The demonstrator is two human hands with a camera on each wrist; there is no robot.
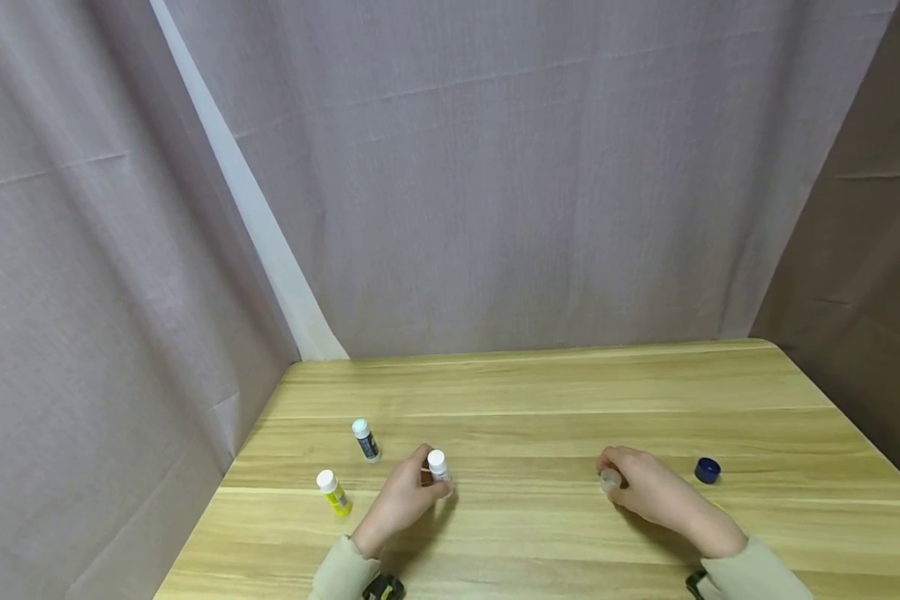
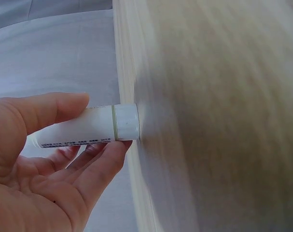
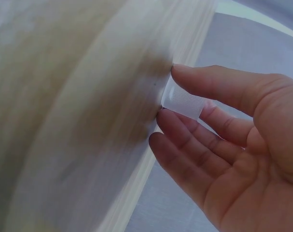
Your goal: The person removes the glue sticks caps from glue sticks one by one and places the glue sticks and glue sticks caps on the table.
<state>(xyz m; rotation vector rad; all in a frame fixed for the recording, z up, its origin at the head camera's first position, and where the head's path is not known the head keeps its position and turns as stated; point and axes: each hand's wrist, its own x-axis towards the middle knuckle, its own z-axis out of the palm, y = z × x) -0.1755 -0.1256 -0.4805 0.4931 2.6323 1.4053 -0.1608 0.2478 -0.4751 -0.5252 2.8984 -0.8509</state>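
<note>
In my left hand (image 1: 407,497) is a white glue stick (image 2: 81,126), held between the thumb and fingers. It stands upright, and its base end is right at the tabletop in the left wrist view. My right hand (image 1: 654,490) pinches a translucent, ribbed cap (image 3: 183,100) between thumb and fingertips, close against the wood. Left of my left hand stand two more glue sticks with white caps: a yellow one (image 1: 335,495) and a dark-labelled one (image 1: 367,443). Just beyond the right hand lies a dark blue cap (image 1: 708,470).
The wood-grain table (image 1: 525,400) reaches back to a grey curtain (image 1: 510,208), which also hangs along the left. A darker brown cloth (image 1: 862,275) borders the right side. A small yellow sliver shows beside the right wrist.
</note>
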